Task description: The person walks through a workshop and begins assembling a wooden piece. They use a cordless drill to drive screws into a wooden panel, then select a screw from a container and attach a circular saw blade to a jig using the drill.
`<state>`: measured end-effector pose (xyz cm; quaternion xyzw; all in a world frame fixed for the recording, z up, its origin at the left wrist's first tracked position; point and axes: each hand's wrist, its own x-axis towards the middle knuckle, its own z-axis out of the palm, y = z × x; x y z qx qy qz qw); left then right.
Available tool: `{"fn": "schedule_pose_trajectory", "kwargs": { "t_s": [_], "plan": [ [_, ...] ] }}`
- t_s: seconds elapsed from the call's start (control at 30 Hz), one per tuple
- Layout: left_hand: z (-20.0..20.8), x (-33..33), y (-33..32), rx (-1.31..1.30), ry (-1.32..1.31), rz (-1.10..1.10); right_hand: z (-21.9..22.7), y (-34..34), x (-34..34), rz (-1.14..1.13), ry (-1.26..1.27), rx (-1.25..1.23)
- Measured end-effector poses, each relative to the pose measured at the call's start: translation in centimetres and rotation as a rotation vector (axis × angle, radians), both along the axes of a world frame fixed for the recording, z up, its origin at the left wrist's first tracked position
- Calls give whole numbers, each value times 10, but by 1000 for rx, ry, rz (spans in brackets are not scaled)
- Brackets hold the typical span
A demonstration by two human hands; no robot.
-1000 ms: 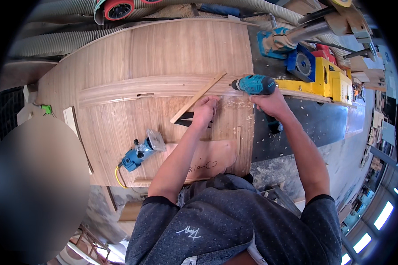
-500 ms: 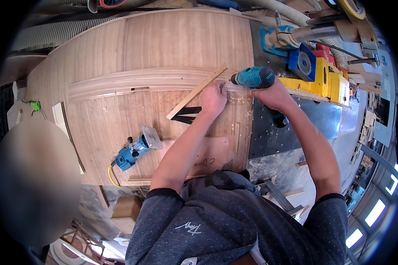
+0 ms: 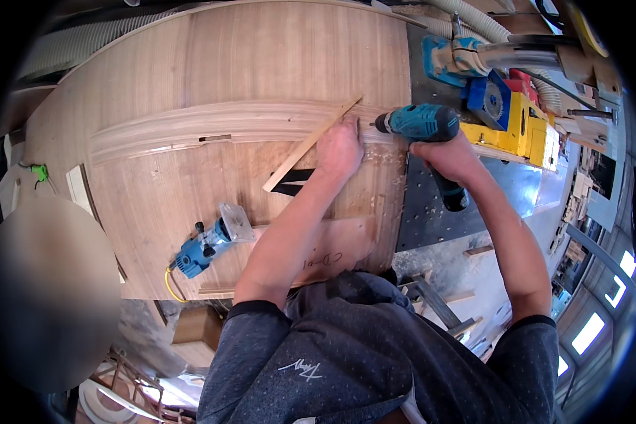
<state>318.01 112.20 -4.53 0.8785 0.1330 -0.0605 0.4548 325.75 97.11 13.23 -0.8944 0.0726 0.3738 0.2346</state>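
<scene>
My right hand is wrapped around the grip of a teal and black cordless drill. Its chuck points left, toward my left hand, with a small gap between them. My left hand is closed low over a long grooved wooden moulding; what its fingers pinch, if anything, is hidden. A thin wooden strip lies slantwise across the moulding beside that hand, angled down to the left. Under the strip's lower part sits a black forked item whose kind I cannot make out.
A blue trim router with a clear base lies on the wooden panel, near a marked board. To the right stand a yellow machine, a blue guard with a saw blade and a dark metal surface.
The drill now sits slightly farther right, tilted so that more of its handle and battery shows. My left hand stays at the moulding beside the strip. The whole view has shifted a little.
</scene>
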Motion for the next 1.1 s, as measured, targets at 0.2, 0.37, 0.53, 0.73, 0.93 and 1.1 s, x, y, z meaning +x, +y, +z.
{"fn": "schedule_pose_trajectory", "kwargs": {
  "t_s": [0.2,0.37,0.53,0.73,0.93,1.1],
  "plan": [
    [-12,10,-4,46,-126,-75,-4,3,7,39,-12,-20],
    [-17,17,-13,86,-121,-128,7,8,8,92,-9,-57],
    [-15,26,-17,88,-80,-127,13,7,8,191,-77,-30],
    [-20,22,-19,94,-146,-92,13,7,2,217,-127,-46],
    [-10,20,-23,140,-97,-128,11,-2,-8,90,-111,4],
    [-12,23,-31,85,-110,-100,44,-4,-25,-23,-209,94]
  ]
}}
